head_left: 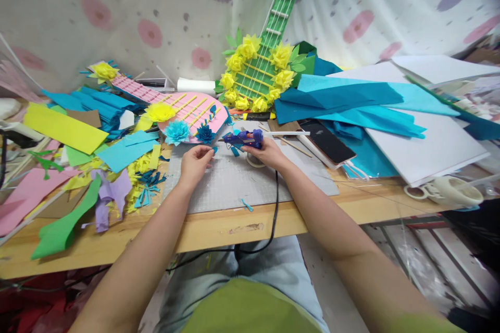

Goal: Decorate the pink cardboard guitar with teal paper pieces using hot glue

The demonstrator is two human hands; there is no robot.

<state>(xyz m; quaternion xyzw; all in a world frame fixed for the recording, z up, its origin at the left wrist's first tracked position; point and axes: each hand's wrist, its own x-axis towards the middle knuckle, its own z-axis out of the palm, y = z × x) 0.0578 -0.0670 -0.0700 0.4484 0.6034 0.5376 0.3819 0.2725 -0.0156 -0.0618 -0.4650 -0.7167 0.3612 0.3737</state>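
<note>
My right hand [267, 153] is wrapped round a purple-blue glue gun [245, 138], its nozzle pointing left and a white glue stick out of its back. Just left of the nozzle, my left hand [196, 165] pinches a small blue paper piece [214, 150]. Beyond both hands lies a pink paper guitar [199, 105] with yellow strips, a yellow flower [160, 111], a light blue flower [177, 132] and a dark blue flower [205, 134]. Behind it a green paper guitar [269, 41] ringed with yellow flowers leans upright.
A grey cutting mat [304, 182] lies on the wooden table [156, 239]. Coloured paper scraps [135, 177] crowd the left. To the right are a phone [328, 141], blue paper [339, 99], white sheets [429, 140] and tape rolls [455, 190]. A black cable [277, 192] hangs over the front edge.
</note>
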